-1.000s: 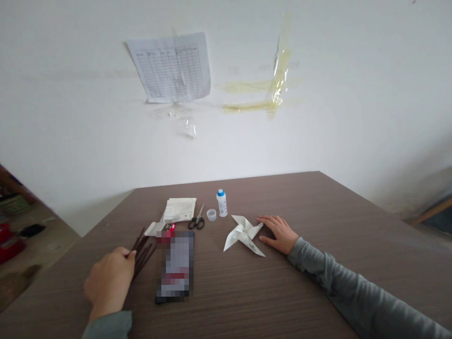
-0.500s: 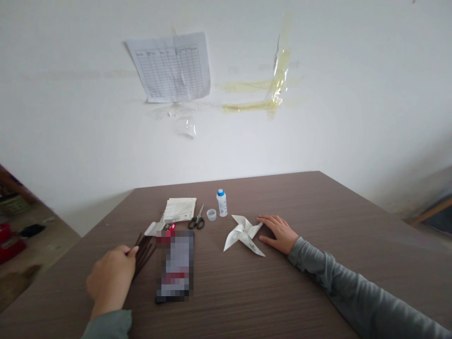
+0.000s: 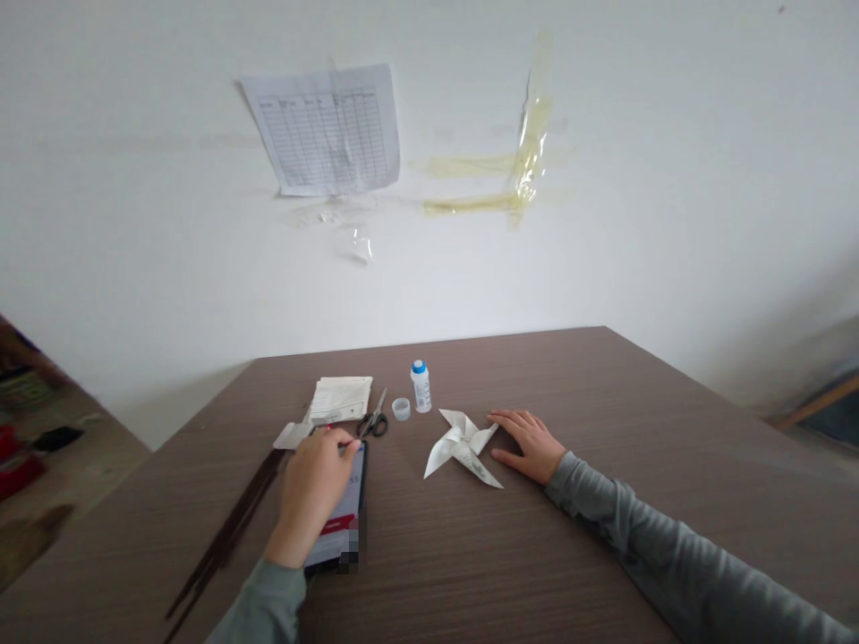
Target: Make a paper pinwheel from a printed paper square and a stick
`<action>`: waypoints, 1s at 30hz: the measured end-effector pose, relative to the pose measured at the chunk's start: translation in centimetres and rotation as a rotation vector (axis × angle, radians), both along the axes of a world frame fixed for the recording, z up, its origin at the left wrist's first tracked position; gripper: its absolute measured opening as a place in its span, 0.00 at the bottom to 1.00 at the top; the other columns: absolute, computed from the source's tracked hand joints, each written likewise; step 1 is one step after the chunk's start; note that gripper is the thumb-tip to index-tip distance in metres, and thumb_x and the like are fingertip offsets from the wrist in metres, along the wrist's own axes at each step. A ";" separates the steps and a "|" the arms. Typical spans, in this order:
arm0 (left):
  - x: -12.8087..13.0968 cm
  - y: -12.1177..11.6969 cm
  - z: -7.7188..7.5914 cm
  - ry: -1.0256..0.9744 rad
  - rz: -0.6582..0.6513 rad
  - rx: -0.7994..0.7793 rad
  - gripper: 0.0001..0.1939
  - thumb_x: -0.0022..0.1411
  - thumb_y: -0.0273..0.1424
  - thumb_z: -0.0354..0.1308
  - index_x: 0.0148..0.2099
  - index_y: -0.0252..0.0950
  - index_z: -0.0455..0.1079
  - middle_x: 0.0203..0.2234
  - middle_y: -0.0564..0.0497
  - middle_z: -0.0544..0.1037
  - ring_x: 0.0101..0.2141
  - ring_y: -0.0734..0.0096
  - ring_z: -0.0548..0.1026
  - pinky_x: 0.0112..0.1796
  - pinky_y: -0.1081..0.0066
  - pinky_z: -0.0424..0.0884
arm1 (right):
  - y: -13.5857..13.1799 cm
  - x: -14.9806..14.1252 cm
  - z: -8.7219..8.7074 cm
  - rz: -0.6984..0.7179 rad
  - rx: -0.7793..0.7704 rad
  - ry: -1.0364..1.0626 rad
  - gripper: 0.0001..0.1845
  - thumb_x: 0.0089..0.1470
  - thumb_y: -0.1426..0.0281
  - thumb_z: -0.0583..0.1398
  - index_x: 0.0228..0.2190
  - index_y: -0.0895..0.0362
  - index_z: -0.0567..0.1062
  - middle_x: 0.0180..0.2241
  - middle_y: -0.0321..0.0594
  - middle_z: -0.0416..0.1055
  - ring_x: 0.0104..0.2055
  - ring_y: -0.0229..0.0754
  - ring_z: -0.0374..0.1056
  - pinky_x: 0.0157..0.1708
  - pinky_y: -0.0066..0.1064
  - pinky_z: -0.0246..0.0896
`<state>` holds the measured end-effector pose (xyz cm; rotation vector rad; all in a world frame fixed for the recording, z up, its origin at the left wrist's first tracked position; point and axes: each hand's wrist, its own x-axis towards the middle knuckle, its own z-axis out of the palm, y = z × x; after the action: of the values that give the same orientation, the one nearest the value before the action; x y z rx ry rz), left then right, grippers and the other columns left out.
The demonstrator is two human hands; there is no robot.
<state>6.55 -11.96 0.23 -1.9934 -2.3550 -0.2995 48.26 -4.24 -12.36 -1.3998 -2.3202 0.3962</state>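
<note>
My left hand (image 3: 312, 487) is over the upper part of a dark phone (image 3: 335, 537), fingers curled together and closed; what they hold, if anything, is hidden. Left of it, a bundle of thin dark brown sticks (image 3: 228, 529) lies slantwise on the table. A folded paper pinwheel (image 3: 463, 444) with pointed blades rests at the middle. My right hand (image 3: 530, 444) lies flat with spread fingers at the pinwheel's right side, fingertips by one blade tip; nothing is gripped in it.
Black-handled scissors (image 3: 374, 420), a small clear cap (image 3: 401, 410) and a blue-topped white bottle (image 3: 420, 386) stand or lie behind. A stack of paper squares (image 3: 341, 398) and a white scrap (image 3: 293, 436) are at the back left. The wall (image 3: 456, 286) borders the brown table (image 3: 503, 555).
My left hand has moved right and forward, from the dark sticks to over the phone. More of the sticks' length now shows on the table. My right hand and the pinwheel have stayed put.
</note>
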 end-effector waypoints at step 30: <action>6.6 1.4 -0.2 -0.062 -0.194 -0.220 0.13 0.83 0.27 0.73 0.60 0.49 0.95 0.68 0.45 0.93 0.74 0.47 0.86 0.72 0.54 0.77 | 1.5 -1.0 1.8 -0.031 0.036 0.197 0.28 0.70 0.56 0.78 0.67 0.48 0.93 0.70 0.55 0.91 0.76 0.73 0.83 0.80 0.68 0.77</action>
<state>13.19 -10.56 0.01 -2.3505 -2.3242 -0.1132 47.29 -2.69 -10.60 -1.3158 -2.1343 0.4589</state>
